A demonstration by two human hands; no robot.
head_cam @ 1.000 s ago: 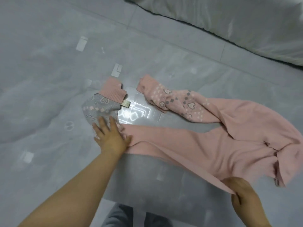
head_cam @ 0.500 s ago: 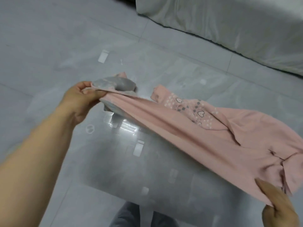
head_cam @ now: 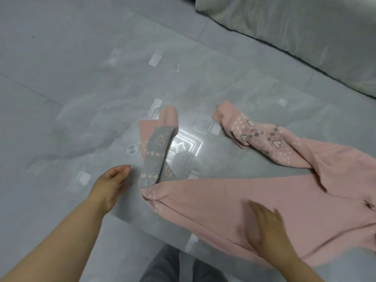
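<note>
Pink tights (head_cam: 230, 202) with hearts and diamonds lie spread on the glossy grey floor (head_cam: 61, 82). The near leg runs left from the waist, and its grey-and-pink foot part (head_cam: 156, 155) is folded back over itself. Further back, the far leg (head_cam: 258, 137) lies bunched. My left hand (head_cam: 110, 185) hovers just left of the folded foot, fingers relaxed, holding nothing. My right hand (head_cam: 264, 231) lies flat with straight fingers on the pink fabric of the near leg; it is blurred.
A large pale grey cushion or bedding (head_cam: 305, 37) fills the upper right corner. My grey trouser legs (head_cam: 173, 265) show at the bottom edge. Ceiling lights reflect off the floor tiles near the tights.
My left hand let go of the lifted foot end, which now lies folded on the floor. My right hand released the waist edge and moved left onto the near leg.
</note>
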